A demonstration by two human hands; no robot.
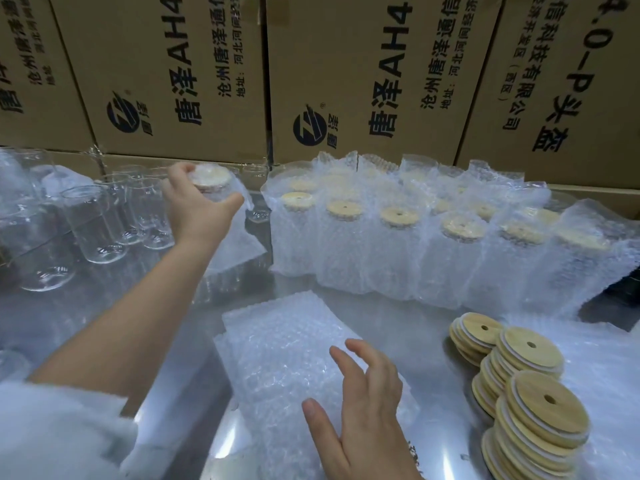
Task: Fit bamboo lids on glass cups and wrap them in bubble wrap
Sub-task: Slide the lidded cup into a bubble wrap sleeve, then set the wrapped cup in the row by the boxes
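L hand [197,209] reached out to the far-left-centre of the steel table [419,327], fingers & thumb curled round the top of a wrapped cup [239,199]. Cup stood approx. upright, long axis vertical, its bamboo lid [210,178] on top facing up; loose bubble wrap trailed down the R side of it. It sat between the bare glass cups [97,223] on the left & the row of wrapped cups [381,244] on the right, near both.

R hand [363,403] was relaxed, fingers spread & gripping nothing, over the near end of the stack of bubble-wrap sheets [277,355], which lay flat at table centre, long side running away from the person. Can't tell if the fingertips touched the top sheet.

Containers: bare glass cups stood mouth-up, clear through to their bases. Each cup in the wrapped row stood upright inside its bubble-wrap sleeve, lid w/ centre hole on top, sleeve open at the top. Loose lids [530,393] lay in leaning stacks at near right, partly on more bubble wrap. Cardboard boxes [173,81] w/ printed text walled the back, closed, contents not visible. A white fuzzy sleeve [52,431] covered the L upper arm.
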